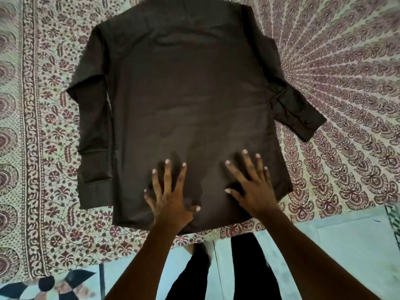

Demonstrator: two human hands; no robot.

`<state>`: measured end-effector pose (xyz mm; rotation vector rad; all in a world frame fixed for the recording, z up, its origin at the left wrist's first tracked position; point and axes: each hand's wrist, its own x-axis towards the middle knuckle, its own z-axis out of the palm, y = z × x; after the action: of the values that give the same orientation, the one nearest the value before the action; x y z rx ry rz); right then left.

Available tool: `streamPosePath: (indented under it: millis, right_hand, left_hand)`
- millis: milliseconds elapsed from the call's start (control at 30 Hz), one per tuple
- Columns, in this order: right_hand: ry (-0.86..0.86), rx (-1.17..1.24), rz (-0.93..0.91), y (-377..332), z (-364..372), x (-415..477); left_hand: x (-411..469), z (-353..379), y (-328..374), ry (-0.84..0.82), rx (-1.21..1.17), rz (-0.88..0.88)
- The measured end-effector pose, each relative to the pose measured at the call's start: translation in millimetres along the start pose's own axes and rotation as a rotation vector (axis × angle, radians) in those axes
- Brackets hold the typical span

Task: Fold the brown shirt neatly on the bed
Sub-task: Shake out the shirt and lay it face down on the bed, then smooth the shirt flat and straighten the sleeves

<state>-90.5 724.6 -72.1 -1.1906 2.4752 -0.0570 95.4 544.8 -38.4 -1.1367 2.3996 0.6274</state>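
Brown shirt (186, 100) lies back-up across the centre of the frame on the patterned bed (32, 126). Left hand (171, 195) and right hand (251, 187), fingers spread flat, press its lower hem at lower centre. Risk: the splayed sleeve (296, 113) at right may skew the fold; sliding palms may bunch fabric.

Light: dim, soft, even indoor; src can't tell.
Shadows: faint dark smudges on the dark brown long-sleeved cloth shirt (184, 94), just past fingertips of left hand (168, 198) & right hand (253, 189).
Blur: fingers slightly smeared; cream-and-maroon floral cotton bedspread (49, 118) print soft far left of left hand.
Distortion: wide-angle; bedspread border bows outward both sides of hands.
Contrast: low; creases beyond hands barely readable.
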Motion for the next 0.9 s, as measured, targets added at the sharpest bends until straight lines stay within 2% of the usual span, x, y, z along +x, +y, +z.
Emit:
streamPosePath:
  millis: [100, 200, 267, 367, 433, 467, 567, 633, 667, 733, 800, 833, 900]
  right_hand:
    - [-0.061, -0.029, -0.085, 4.5, 4.5, 19.7]
    - [0.026, 0.055, 0.105, 12.2, 3.7, 31.6]
    - [0.057, 0.096, 0.181, 11.5, -1.0, 43.1]
    - [0.11, 0.074, -0.008, 12.9, -13.5, 74.2]
    - [0.085, 0.031, -0.187, 21.0, -24.8, 101.4]
    - [0.06, 0.009, -0.22, 28.6, -29.1, 116.5]
    - [0.05, 0.021, -0.083, 52.9, -44.4, 156.5]
    - [0.07, 0.037, 0.04, 68.9, -60.7, 184.0]
    - [0.08, 0.032, 0.046, 72.5, -68.4, 196.4]
    - [0.075, -0.009, -0.095, 76.0, -81.2, 218.5]
    - [0.047, -0.052, -0.289, 86.6, -91.2, 240.7]
    - [0.041, -0.059, -0.315, 94.7, -97.0, 252.1]
    - [0.029, -0.033, -0.204, 112.4, -107.3, 278.2]
  left_hand:
    - [7.7, 8.9, -4.8, -0.061, 0.044, -0.033]
    - [15.6, 5.0, 7.1, -0.07, 0.016, -0.101]
    - [25.6, -4.9, 25.8, 0.031, -0.033, -0.133]
    - [58.2, -19.0, 54.7, 0.216, -0.076, -0.06]
    - [87.1, -29.5, 73.3, 0.177, -0.115, 0.036]
    - [102.0, -34.5, 81.3, 0.134, -0.116, 0.068]
    - [134.6, -49.5, 98.5, 0.022, -0.05, 0.045]
    - [152.6, -58.9, 114.2, 0.029, 0.032, -0.012]
    - [160.7, -64.6, 122.6, 0.058, 0.053, -0.044]
    - [179.0, -76.9, 139.4, 0.11, 0.053, -0.096]
    - [203.4, -87.9, 155.7, 0.156, 0.018, -0.071]
    - [218.1, -92.0, 162.4, 0.161, -0.008, -0.039]
    - [248.7, -98.8, 174.0, 0.134, -0.083, 0.024]
